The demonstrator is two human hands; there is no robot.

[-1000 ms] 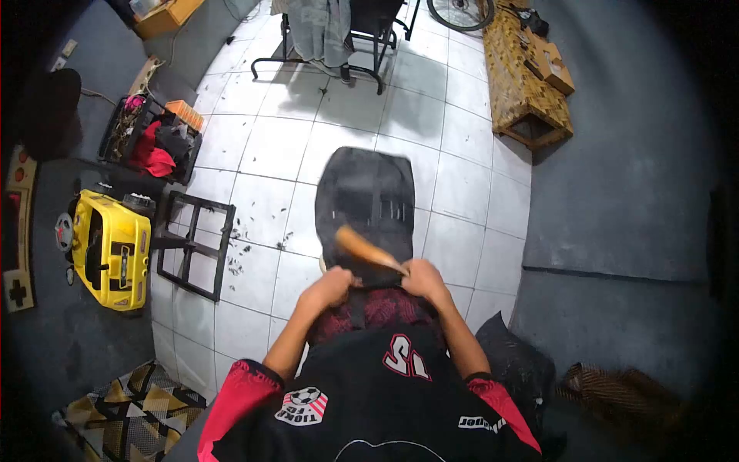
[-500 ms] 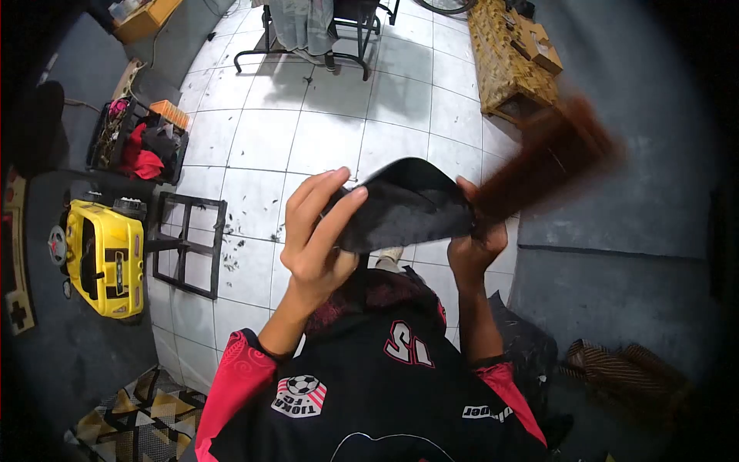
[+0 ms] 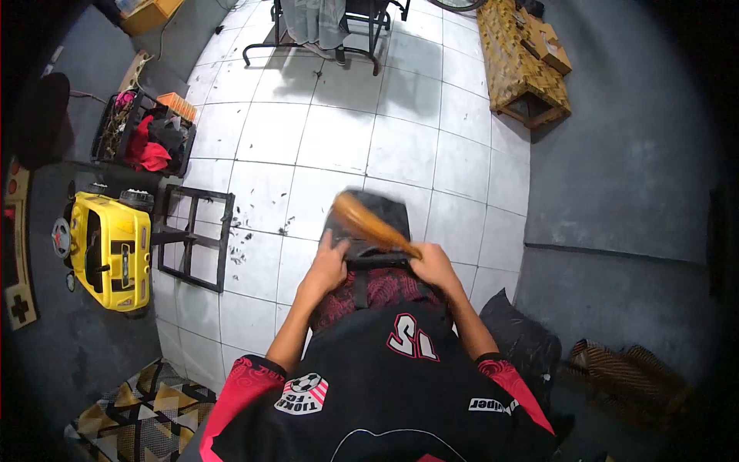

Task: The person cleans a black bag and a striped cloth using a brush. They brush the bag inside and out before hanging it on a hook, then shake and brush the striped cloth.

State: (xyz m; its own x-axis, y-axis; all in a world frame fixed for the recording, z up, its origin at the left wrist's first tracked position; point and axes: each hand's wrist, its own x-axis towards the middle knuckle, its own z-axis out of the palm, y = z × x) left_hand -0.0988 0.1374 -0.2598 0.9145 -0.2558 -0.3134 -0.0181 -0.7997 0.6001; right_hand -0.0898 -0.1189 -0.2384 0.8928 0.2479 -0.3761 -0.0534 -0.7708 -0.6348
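Note:
Low in front of my lap is a black, soft-looking pouch-like item (image 3: pixel 389 206), a dark edge running along its near side. My left hand (image 3: pixel 329 266) grips its left edge, fingers along the side. From the right, my right hand (image 3: pixel 433 266) is closed on the narrow end of a brown wooden tool (image 3: pixel 369 221) with a broader head. This tool lies slantwise across the black item in this view, its head toward the upper left. Motion smears it, and its underside is hidden.
On the left are a yellow toy car (image 3: pixel 115 250), a black frame (image 3: pixel 192 239) and a black crate (image 3: pixel 146 135) of cloth and odds and ends. A woven box (image 3: pixel 523 65) stands at the upper right. Dark scraps (image 3: pixel 237 242) dot the white tiles.
Both hands have come down and closer to my body with the black item. The brown tool has swung from the far right to over the black item.

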